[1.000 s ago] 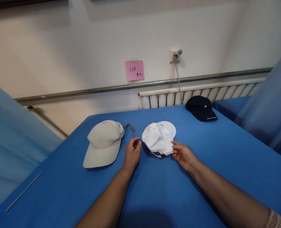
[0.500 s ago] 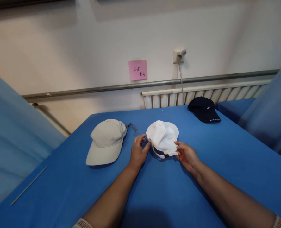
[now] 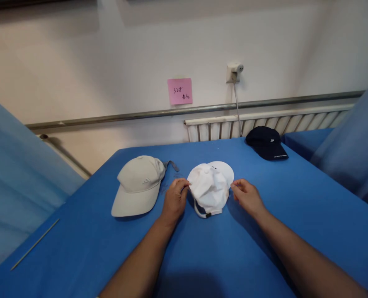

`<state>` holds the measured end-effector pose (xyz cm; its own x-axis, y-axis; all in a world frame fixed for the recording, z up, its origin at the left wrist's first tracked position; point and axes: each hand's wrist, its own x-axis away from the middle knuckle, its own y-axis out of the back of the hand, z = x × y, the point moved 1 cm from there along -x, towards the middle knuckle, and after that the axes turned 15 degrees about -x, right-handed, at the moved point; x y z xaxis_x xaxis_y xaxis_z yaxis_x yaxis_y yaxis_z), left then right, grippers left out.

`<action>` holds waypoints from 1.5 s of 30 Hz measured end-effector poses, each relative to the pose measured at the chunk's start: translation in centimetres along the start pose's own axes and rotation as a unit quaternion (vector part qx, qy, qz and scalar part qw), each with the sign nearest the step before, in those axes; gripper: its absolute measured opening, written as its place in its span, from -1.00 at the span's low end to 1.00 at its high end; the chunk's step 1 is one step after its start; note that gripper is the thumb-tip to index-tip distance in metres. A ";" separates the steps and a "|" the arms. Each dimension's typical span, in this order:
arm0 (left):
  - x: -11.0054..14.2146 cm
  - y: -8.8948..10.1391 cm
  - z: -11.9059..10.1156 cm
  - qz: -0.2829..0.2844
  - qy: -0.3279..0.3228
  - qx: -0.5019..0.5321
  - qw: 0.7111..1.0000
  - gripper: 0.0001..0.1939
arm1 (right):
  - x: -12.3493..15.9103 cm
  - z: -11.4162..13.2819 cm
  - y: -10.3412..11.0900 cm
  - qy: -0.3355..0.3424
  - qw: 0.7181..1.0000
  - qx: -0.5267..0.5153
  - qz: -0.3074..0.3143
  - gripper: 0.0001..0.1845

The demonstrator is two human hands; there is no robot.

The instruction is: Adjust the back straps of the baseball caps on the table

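Note:
A white baseball cap [image 3: 210, 188] rests on the blue-covered table, its brim pointing to the far right and its strap with a dark buckle facing me. At the crown's left edge, my left hand [image 3: 175, 200] is closed in a pinch on the fabric. My right hand [image 3: 248, 198] has thumb and forefinger pinched at the right edge of the brim. To the left of my left hand lies a beige cap [image 3: 140, 176] with its brim toward me and a grey strap end sticking out behind.
A dark navy cap [image 3: 266, 142] sits at the far right corner of the blue table cover [image 3: 233, 256]. A thin stick [image 3: 35, 245] lies along the left edge. Blue curtains [image 3: 19, 178] hang at both sides. Behind are a radiator [image 3: 215, 130], a metal rail [image 3: 140, 116] and a pink note [image 3: 180, 91].
My right hand has shifted from the cap's back right edge to its brim. My left hand has closed on the crown's left edge. The white cap has turned slightly, its strap now nearer me.

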<state>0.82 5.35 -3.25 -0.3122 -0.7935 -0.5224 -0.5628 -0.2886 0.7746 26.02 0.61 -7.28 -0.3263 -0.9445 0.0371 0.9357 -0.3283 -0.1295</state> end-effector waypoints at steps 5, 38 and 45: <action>0.4 -0.3 -0.8 0.023 -0.012 -0.013 1.000 -0.83 | 0.8 0.2 -0.5 0.146 0.976 0.150 0.059 -0.79; -0.1 -0.8 3.8 0.165 0.309 0.145 0.925 -0.84 | 2.4 1.1 -1.0 0.232 0.957 0.117 0.127 -0.96; 0.5 -1.8 2.5 0.207 0.344 0.250 0.881 -0.65 | 2.4 0.7 -0.9 0.222 0.963 0.088 0.126 -0.92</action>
<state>-0.25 6.81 -5.78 -0.1288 -0.9619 0.2411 -0.8301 0.2376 0.5044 24.48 -1.37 -6.34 -0.0747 -0.9112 -0.4052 0.9881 -0.1224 0.0931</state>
